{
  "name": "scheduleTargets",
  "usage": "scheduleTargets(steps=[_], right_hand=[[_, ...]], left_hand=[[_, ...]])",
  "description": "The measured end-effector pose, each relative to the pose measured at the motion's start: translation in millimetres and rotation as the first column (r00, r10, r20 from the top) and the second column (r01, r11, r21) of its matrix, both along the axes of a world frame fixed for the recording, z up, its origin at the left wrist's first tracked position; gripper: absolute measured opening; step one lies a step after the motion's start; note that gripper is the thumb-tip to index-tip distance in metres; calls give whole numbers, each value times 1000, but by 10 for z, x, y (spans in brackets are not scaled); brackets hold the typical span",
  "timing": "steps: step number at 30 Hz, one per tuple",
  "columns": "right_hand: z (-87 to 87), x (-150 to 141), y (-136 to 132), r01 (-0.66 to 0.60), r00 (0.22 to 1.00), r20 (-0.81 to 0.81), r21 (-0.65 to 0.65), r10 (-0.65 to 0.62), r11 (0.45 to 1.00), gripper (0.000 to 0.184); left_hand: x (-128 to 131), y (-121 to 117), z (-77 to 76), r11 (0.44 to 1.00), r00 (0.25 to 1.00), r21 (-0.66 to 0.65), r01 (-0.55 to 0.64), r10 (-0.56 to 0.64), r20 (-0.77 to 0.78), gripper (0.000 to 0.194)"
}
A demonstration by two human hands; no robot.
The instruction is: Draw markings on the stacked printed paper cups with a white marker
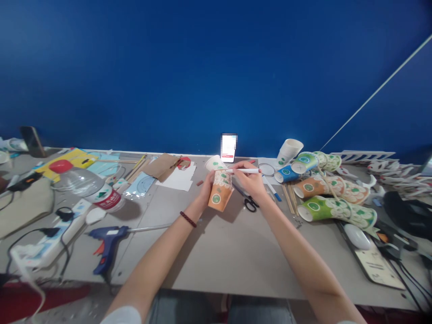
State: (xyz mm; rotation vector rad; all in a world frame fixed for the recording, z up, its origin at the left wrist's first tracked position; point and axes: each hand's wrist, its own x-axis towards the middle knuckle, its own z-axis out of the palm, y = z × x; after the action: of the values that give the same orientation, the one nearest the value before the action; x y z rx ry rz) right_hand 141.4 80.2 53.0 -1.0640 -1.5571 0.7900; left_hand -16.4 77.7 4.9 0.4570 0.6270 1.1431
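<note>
My left hand (204, 192) is wrapped round a paper cup craft (221, 195), made of an orange cup with scalloped white, green-patterned paper above it. The craft is tilted over the middle of the table. In my right hand (250, 180) is a white marker pen (246, 171), lying nearly level with its tip end at the craft's upper part. Whether the tip touches the paper I cannot tell. Black-handled scissors (250, 204) lie just below my right hand, and a blue-capped marker (272, 190) lies to its right.
A phone (228, 147) leans upright against the blue wall. Several cup crafts (337, 211) lie to the right, near a white cup stack (289, 150). On the left are a glue gun (110, 245), a water bottle (89, 186), a power strip (60, 238) and brown paper (164, 166).
</note>
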Motion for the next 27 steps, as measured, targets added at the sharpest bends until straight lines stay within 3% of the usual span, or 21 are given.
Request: scheduleTargets(steps=[27], right_hand=[[-30, -69, -63, -35, 994, 106, 42, 31, 999, 10]], left_hand=[[6, -18, 38, 999, 999, 28, -33, 33, -1, 35]])
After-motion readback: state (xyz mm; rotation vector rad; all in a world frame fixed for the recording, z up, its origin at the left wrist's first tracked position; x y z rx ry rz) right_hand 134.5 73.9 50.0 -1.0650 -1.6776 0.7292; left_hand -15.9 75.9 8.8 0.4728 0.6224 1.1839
